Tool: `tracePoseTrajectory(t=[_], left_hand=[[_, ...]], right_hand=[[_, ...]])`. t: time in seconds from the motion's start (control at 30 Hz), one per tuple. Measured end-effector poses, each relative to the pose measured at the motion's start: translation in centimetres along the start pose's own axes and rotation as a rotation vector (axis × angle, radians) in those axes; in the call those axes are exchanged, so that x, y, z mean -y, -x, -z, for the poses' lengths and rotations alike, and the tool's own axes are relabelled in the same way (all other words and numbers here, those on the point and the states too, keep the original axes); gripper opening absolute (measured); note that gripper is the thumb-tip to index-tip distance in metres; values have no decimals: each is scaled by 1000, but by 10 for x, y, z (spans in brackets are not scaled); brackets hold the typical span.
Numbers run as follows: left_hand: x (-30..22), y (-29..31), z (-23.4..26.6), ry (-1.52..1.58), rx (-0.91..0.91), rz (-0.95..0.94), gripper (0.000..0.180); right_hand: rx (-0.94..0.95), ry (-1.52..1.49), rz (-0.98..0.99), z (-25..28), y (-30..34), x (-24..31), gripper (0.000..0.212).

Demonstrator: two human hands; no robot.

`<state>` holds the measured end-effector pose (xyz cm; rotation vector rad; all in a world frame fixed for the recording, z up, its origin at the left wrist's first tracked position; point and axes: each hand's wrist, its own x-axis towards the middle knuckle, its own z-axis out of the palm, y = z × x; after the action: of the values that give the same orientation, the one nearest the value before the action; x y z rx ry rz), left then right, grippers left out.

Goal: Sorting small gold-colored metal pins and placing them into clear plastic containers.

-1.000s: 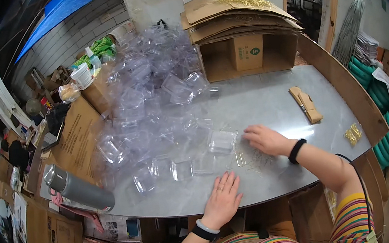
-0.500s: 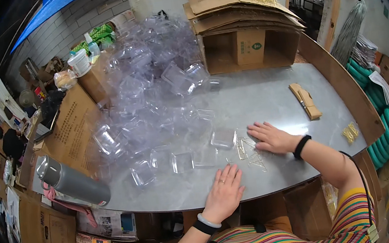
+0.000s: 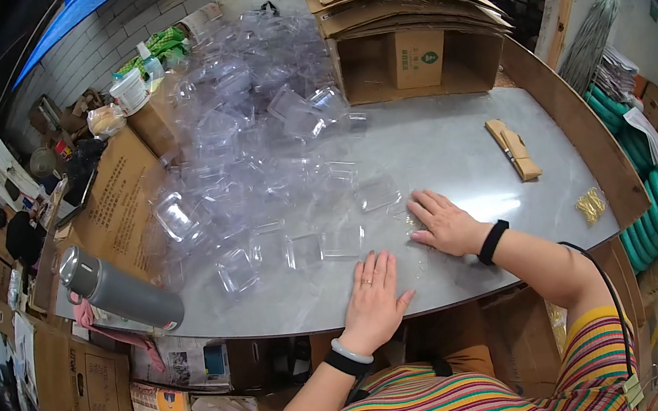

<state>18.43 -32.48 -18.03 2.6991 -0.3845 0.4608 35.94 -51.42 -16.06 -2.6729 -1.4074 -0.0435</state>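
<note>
Right grip (image 3: 444, 222) was palm down on the bench (image 3: 436, 143), in from the front edge, fingers a bit spread, thumb out; couldn't tell what was under the palm. Gold wires (image 3: 411, 221) lay just beside its thumb and fingertips, partly blurred. Left grip (image 3: 371, 303) was flat near the front edge, fingers nearly together, thumb apart. Clear trays (image 3: 378, 194) ran from near the right fingers across the left half, heaped toward the back left corner. Bottle (image 3: 130, 291) at front left corner. Paper packet (image 3: 514, 151) near right edge, gold bunch (image 3: 591, 206) at front right corner. Carton (image 3: 459, 58) at back edge.
</note>
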Motion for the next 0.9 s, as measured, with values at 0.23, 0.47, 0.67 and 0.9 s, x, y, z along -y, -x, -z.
tracePoseTrajectory(t=[0.23, 0.47, 0.67, 0.9], left_hand=[[2, 6, 2, -44, 39, 35, 84], [-2, 2, 0, -39, 49, 27, 90], [0, 5, 1, -59, 57, 31, 89], [-3, -1, 0, -41, 55, 23, 84]], right_hand=[[58, -125, -191, 32, -16, 0, 32], [-81, 86, 88, -17, -19, -69, 52], [33, -251, 205, 8, 23, -7, 57], [-110, 138, -274, 15, -3, -100, 39]])
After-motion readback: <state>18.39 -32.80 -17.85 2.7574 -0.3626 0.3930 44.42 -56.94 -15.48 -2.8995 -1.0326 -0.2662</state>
